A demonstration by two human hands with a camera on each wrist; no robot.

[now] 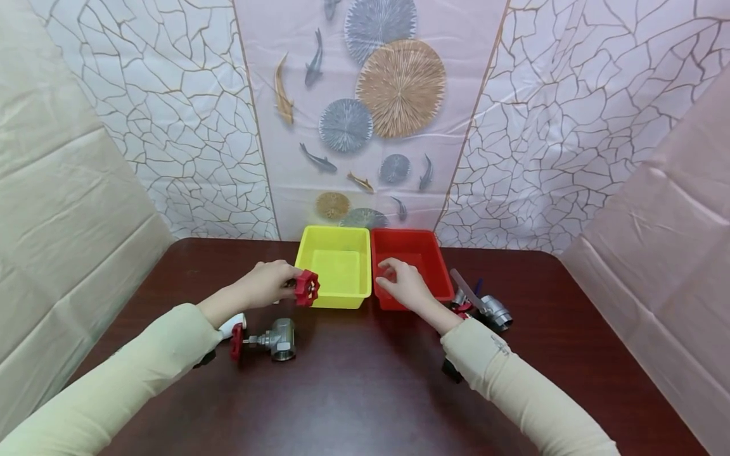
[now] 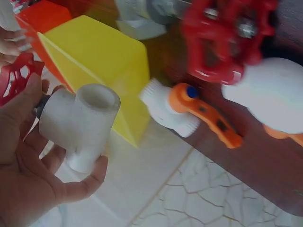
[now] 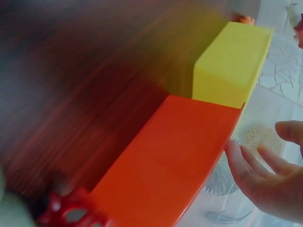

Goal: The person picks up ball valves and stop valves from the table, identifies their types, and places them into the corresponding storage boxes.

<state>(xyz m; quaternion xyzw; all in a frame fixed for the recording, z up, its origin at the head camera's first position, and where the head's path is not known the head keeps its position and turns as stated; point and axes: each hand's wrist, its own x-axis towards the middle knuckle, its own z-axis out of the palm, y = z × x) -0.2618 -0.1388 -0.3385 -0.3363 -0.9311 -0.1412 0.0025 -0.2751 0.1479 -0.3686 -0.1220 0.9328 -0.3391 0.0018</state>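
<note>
A white plastic valve [image 2: 78, 125] with a red handwheel [image 1: 307, 288] is in my left hand [image 1: 265, 284], fingers and thumb curled around it. It is held up near the front left corner of the yellow bin [image 1: 336, 266]; in the head view the hand hides most of its white body. Over the red bin [image 1: 422, 253] hovers my right hand [image 1: 406, 285], fingers loosely bent and nothing between them. The right wrist view also shows that hand [image 3: 274, 184] beside the rim of the red bin.
Left of the bins, a metal valve [image 1: 281, 340] with a red handwheel lies on the table. A white valve with an orange lever [image 2: 203, 113] sits near the yellow bin. Metal valve parts [image 1: 495, 311] lie right of the red bin, partly hidden by my right forearm.
</note>
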